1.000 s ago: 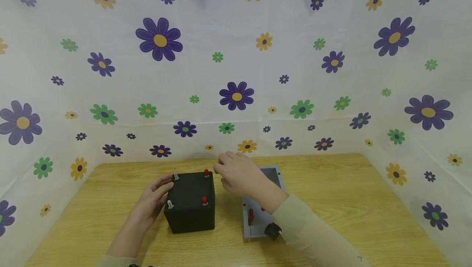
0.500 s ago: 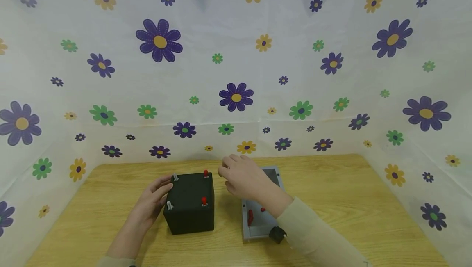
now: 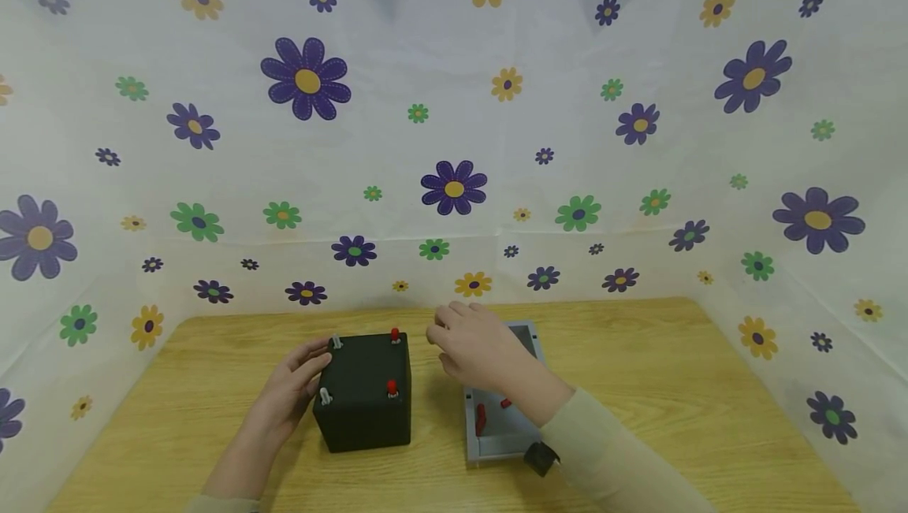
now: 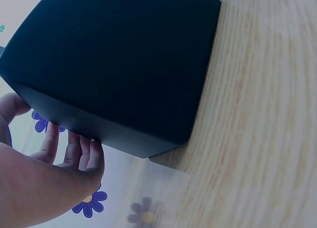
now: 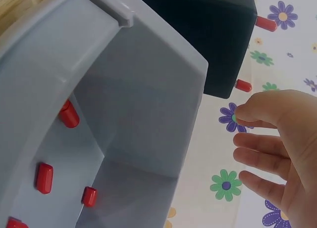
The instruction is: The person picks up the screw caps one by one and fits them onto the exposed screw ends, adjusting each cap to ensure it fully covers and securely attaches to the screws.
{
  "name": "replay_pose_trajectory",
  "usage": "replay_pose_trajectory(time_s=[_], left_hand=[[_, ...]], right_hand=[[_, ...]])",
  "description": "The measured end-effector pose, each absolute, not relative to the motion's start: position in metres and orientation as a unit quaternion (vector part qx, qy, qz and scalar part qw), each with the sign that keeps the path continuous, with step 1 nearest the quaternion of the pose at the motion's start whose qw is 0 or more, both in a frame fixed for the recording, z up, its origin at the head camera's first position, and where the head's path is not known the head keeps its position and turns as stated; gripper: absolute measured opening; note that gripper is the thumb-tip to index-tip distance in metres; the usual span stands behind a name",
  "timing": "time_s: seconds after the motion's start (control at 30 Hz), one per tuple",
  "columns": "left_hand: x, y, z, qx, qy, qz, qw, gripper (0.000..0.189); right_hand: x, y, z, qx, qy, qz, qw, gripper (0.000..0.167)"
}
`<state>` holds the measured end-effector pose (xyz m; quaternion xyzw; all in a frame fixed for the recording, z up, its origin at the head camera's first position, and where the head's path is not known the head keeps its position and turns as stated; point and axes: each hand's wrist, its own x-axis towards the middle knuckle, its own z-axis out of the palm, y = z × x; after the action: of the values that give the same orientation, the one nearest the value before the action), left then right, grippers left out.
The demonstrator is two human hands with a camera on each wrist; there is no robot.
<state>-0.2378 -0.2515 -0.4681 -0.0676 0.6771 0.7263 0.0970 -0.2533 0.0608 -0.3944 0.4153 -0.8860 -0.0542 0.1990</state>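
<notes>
Wood-grain table, left hand touching black box, right hand near grey tray, each grip spread

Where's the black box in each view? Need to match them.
Head: black box below and left of centre, left hand touching it.
Left wrist: black box fills upper left.
Right wrist: black box at top, right of centre, partly behind grey tray.
Shared landmark: flowered sheet.

A screened-off tabletop workspace: flower-print sheeting around a wood-grain table.
</notes>
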Motion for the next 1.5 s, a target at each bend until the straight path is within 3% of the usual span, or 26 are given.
replay_pose_trajectory(time_s=[0.5,1.1,1.5], left_hand=[[-0.235,-0.251,-0.466,-0.057,0.669,0.736,0.087,0.036],[-0.234,-0.251,-0.466,-0.051,0.668,0.738,0.083,0.029],[-0.235,-0.251,-0.467,-0.052,0.67,0.736,0.089,0.038]], right_hand=[[-0.249,0.074,-0.398,0.408,-0.892,-0.045,0.191,0.018],[-0.245,0.092,-0.408,0.411,-0.882,-0.027,0.229,0.012],[-0.243,0.101,-0.413,0.402,-0.889,-0.028,0.219,0.018]])
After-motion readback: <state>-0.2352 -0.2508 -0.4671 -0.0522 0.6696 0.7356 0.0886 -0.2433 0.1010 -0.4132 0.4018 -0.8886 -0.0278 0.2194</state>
